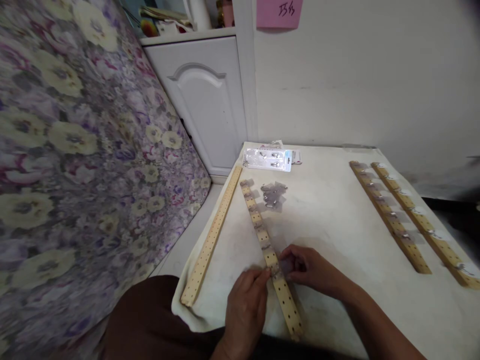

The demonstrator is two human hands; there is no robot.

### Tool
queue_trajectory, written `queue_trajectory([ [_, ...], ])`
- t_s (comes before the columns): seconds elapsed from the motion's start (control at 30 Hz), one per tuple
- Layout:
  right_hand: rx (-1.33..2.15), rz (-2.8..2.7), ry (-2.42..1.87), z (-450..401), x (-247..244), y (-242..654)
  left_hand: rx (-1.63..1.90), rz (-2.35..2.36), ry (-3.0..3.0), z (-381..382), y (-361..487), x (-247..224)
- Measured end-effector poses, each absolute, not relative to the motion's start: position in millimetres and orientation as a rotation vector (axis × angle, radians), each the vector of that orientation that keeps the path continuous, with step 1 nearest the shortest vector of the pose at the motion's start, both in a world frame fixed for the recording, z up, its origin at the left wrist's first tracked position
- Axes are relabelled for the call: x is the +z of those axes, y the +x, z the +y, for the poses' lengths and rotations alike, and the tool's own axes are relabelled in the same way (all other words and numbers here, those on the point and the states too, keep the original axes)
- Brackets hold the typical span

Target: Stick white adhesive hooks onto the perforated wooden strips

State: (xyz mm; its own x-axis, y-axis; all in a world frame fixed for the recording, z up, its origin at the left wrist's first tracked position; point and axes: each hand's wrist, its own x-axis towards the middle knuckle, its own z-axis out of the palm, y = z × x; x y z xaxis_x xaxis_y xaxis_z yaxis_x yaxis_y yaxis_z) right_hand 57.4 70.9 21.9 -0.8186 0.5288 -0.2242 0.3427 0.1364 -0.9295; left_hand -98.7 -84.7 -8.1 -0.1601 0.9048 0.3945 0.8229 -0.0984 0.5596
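Note:
A perforated wooden strip [284,296] lies in front of me, with several metal clips on clear plastic pieces along its upper part. My left hand [246,302] rests against the strip's left side, fingers together, its fingertips at the lowest clip [276,271]. On the strip's right side, my right hand [308,267] pinches a clear plastic piece [287,266] beside that same clip. A loose pile of metal clips with plastic pieces [273,195] lies right of the strip's far end.
Another perforated strip [212,237] lies along the table's left edge. Two strips with clips, a nearer one [390,217] and an outer one [422,222], lie at the right. Clear packaging [268,159] sits at the back of the cloth-covered table [330,320]. A floral curtain [82,150] hangs left.

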Motion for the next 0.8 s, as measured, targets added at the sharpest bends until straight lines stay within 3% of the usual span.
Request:
queue_trajectory([
  [0.8, 1.480, -2.210, -1.063, 67, 10, 43, 1.096, 2.050, 1.994, -80, -96, 2],
])
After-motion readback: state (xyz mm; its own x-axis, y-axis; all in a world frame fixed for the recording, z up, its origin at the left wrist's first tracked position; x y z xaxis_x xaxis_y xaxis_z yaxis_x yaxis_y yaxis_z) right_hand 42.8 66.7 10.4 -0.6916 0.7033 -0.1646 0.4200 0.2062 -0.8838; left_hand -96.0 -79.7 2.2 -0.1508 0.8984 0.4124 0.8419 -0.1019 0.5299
